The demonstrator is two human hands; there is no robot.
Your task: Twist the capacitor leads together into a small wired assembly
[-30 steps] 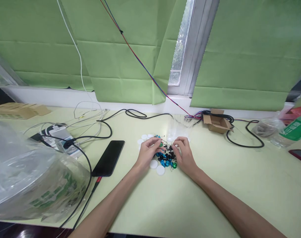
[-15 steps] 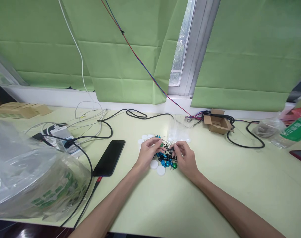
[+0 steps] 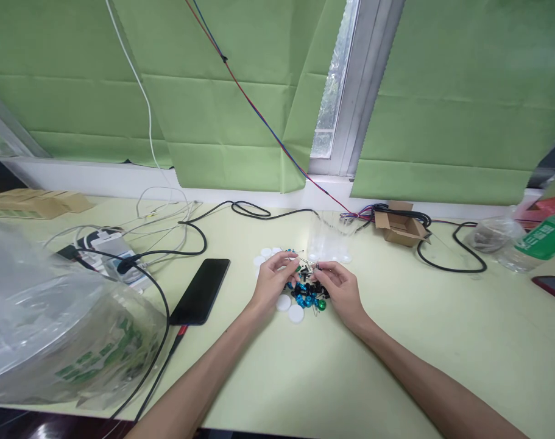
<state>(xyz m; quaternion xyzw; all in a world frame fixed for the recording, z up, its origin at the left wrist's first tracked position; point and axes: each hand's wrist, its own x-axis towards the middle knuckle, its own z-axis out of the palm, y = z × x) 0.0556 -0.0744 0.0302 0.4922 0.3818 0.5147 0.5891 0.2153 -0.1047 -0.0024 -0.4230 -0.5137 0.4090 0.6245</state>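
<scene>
Both hands work above a small pile of loose parts in the middle of the table. My left hand (image 3: 273, 281) is pinched at the pile's left side, with a small green round part (image 3: 298, 268) at its fingertips. Opposite it, my right hand (image 3: 342, 285) has thumb and fingers closed on a small dark part (image 3: 317, 266), partly covered by the fingers. Below them lie shiny blue pieces (image 3: 308, 301), black pieces (image 3: 310, 289), thin metal pins and a green dome-shaped piece (image 3: 321, 304). White discs (image 3: 296, 314) lie around the pile, some beside my left wrist.
A black phone (image 3: 201, 291) with a cable lies left, beside a large clear plastic bag (image 3: 76, 341). Behind are a clear bag (image 3: 329, 238), black cables and an open cardboard box (image 3: 401, 231). A green-labelled bottle (image 3: 540, 241) and another phone (image 3: 551, 289) are right.
My right hand's fingertips have risen slightly, lifting the small dark part a little away from the black pieces. My left hand has hardly moved and stays pinched.
</scene>
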